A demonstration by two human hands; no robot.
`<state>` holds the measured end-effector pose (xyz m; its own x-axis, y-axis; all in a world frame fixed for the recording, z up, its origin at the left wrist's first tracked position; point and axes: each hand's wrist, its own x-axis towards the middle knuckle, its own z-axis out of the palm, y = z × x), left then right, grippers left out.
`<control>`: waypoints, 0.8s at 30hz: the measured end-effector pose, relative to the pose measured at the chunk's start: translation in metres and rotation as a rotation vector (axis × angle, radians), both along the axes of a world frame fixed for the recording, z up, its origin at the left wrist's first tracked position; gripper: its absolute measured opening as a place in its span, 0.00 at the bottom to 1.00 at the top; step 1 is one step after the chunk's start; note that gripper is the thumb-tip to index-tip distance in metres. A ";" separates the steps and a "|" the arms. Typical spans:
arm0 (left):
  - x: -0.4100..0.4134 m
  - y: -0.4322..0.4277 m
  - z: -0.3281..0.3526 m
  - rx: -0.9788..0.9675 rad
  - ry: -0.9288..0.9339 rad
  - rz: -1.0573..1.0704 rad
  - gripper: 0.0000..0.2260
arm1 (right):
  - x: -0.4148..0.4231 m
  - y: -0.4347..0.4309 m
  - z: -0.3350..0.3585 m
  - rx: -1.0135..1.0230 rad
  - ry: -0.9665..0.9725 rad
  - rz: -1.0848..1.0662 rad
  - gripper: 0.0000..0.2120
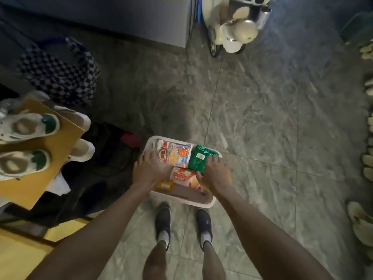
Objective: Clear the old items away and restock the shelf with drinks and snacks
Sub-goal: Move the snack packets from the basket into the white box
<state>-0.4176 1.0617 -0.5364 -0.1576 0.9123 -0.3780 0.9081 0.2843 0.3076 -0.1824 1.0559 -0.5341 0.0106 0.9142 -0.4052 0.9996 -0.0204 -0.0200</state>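
Observation:
I hold a white plastic basket (201, 203) in front of me, above the tiled floor. My left hand (149, 170) grips its left rim and my right hand (215, 174) grips its right rim. Inside lie snack packets: a green foil pack (198, 159) at the far right, a white and orange biscuit pack (178, 154) at the far left, a pink wafer pack (184, 177) between my hands, and a small orange pack (165, 185) near my left wrist. No drinks show in the basket.
A cardboard sheet (46, 158) with white and green shoes (28, 126) juts out at the left. A checkered bag (60, 71) hangs behind it. A cream toy scooter (232, 29) stands far ahead beside a grey cabinet (141, 19). Slippers (361, 223) line the right edge.

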 end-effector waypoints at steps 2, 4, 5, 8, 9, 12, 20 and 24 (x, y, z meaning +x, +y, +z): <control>0.005 0.015 -0.033 -0.036 0.005 -0.017 0.46 | 0.002 0.021 -0.037 -0.024 0.003 0.019 0.38; 0.009 0.032 -0.069 -0.073 0.013 -0.061 0.43 | 0.005 0.038 -0.074 -0.028 0.009 0.009 0.40; 0.011 0.040 -0.087 -0.097 0.020 -0.094 0.40 | 0.007 0.044 -0.091 -0.036 0.013 -0.001 0.42; 0.021 0.054 -0.140 -0.131 0.027 -0.182 0.36 | 0.017 0.050 -0.136 -0.069 0.027 -0.054 0.43; 0.026 0.057 -0.154 -0.130 0.016 -0.194 0.36 | 0.019 0.049 -0.147 -0.077 0.024 -0.065 0.42; 0.039 0.062 -0.186 -0.141 -0.012 -0.199 0.41 | 0.022 0.039 -0.175 -0.042 -0.006 -0.080 0.38; 0.040 0.060 -0.202 0.079 0.117 -0.213 0.17 | 0.028 0.036 -0.195 0.030 0.090 -0.063 0.32; 0.034 0.059 -0.176 0.115 0.058 -0.154 0.18 | 0.019 0.039 -0.175 0.046 0.228 -0.073 0.26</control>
<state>-0.3840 1.1206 -0.7120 -0.0313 0.9641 -0.2639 0.9551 0.1067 0.2764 -0.1636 1.0954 -0.7088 -0.0100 0.9320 -0.3624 0.9650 -0.0860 -0.2477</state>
